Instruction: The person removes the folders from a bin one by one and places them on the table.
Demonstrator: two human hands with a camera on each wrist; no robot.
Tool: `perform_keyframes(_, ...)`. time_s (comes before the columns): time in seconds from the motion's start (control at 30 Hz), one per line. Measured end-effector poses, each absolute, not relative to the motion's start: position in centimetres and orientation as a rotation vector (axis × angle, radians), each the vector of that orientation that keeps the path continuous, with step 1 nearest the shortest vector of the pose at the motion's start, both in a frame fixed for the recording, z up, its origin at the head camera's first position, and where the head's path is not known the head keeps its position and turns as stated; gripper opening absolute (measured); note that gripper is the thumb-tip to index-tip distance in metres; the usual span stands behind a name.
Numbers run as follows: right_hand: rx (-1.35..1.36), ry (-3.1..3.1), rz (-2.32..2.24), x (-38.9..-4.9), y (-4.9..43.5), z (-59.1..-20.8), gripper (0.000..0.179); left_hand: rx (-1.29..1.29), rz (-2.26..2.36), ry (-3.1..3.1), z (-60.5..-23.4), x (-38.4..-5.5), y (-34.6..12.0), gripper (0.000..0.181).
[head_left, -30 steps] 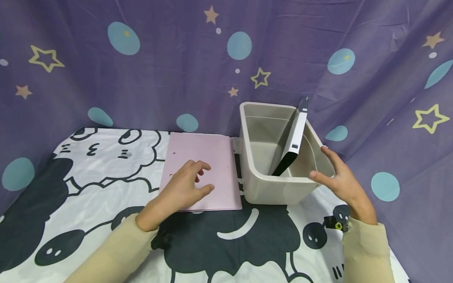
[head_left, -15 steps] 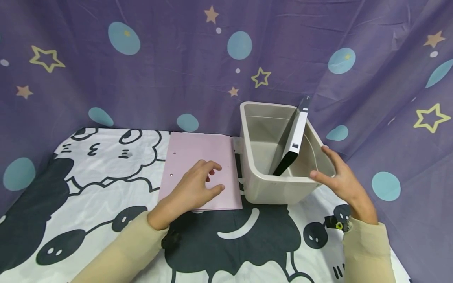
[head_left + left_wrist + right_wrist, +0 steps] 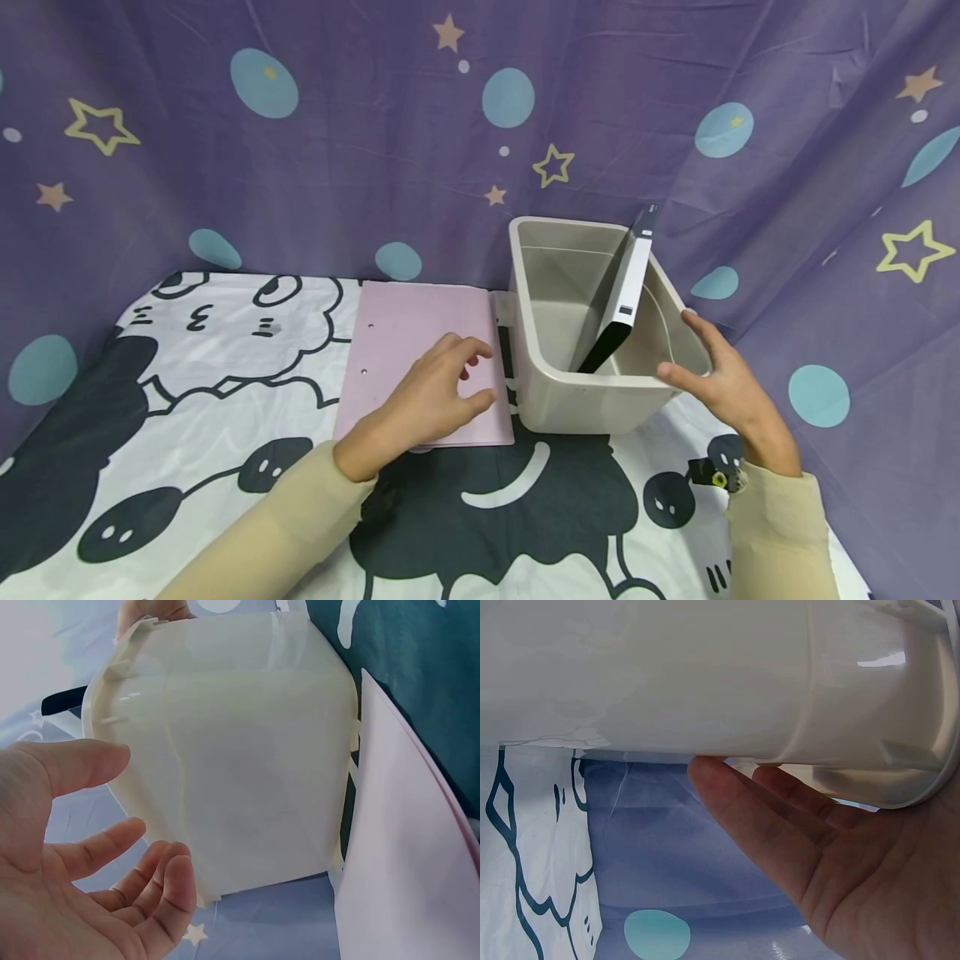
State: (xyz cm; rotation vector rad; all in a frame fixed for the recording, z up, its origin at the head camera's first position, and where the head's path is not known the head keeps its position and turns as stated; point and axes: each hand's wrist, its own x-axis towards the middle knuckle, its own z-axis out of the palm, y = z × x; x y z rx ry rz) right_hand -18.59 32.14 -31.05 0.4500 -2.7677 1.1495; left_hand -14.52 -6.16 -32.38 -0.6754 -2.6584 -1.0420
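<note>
My left hand hovers over the pink folder, its fingers loosely bent and thumb apart, holding nothing. In the left wrist view, its fingertips are close beside the rim of the pale grey bin. My right hand holds the bin at its front right corner, thumb on the rim and fingers along the outer side wall. Inside the bin a black binder with a white spine leans tilted to the right, its top end sticking up past the rim. The bin hides its lower part.
The folder lies flat just left of the bin. Beneath is a white cloth with black cartoon drawings. A purple curtain with stars and blue dots hangs close behind the bin and along its right.
My left hand has moved to the right across the folder, towards the bin. The right hand, the bin and the binder have stayed in place.
</note>
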Motion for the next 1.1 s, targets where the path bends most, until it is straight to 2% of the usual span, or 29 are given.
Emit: perform_keyframes(1.1,0.432,-2.763,1.145,-18.5,32.0,-31.0,0.089,-0.895,-1.036,-2.513,-29.2,-15.4,-3.0,0.039)
